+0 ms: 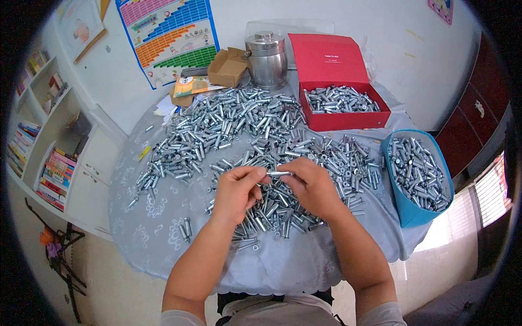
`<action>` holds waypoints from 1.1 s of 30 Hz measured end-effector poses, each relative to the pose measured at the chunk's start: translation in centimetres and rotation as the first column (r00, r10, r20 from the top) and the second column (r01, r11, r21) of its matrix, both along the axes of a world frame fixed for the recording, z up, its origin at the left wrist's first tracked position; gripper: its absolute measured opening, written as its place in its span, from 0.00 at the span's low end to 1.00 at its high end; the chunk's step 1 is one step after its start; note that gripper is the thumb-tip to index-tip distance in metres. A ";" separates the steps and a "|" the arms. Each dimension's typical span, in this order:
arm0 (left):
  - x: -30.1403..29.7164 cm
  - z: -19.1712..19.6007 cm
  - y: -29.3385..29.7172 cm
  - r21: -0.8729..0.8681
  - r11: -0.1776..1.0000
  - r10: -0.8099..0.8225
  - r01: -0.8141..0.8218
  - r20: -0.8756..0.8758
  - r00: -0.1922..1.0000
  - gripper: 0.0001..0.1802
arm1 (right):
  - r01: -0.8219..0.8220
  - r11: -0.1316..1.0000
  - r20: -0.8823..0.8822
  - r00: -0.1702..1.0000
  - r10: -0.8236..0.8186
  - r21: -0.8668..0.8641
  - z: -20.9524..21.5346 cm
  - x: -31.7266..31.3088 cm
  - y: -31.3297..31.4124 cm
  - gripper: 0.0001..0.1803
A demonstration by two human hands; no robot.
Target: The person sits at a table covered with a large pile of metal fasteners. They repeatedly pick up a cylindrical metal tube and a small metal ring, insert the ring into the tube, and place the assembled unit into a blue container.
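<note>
above grey patterned cloth (152, 244) heaped with shiny metal cylinders (277, 209), both hands (234, 193) (314, 187) pinch one slim, smooth metal piece (279, 173).

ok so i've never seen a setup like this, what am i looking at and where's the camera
There is no machine here, just a person's bare hands. The single picture comes from a wide fisheye camera worn on the person's head, looking down, so edges bend near the dark rim. The left hand and right hand together hold a small silvery metal piece by their fingertips. Similar pieces lie heaped on the grey cloth-covered table, and more fill the open red box and blue bin. A lidded metal pot stands at the back.
</note>
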State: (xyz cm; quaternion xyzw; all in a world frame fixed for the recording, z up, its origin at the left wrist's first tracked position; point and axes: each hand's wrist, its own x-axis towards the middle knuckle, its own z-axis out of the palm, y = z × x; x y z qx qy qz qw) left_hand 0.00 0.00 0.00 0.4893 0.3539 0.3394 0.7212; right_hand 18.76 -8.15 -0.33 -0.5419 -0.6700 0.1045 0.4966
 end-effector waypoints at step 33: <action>-1.1 2.3 0.2 0.757 0.607 0.003 0.240 -0.304 0.953 0.09 | -0.096 0.934 -0.398 0.916 -0.053 -0.344 0.7 -0.5 -1.1 0.10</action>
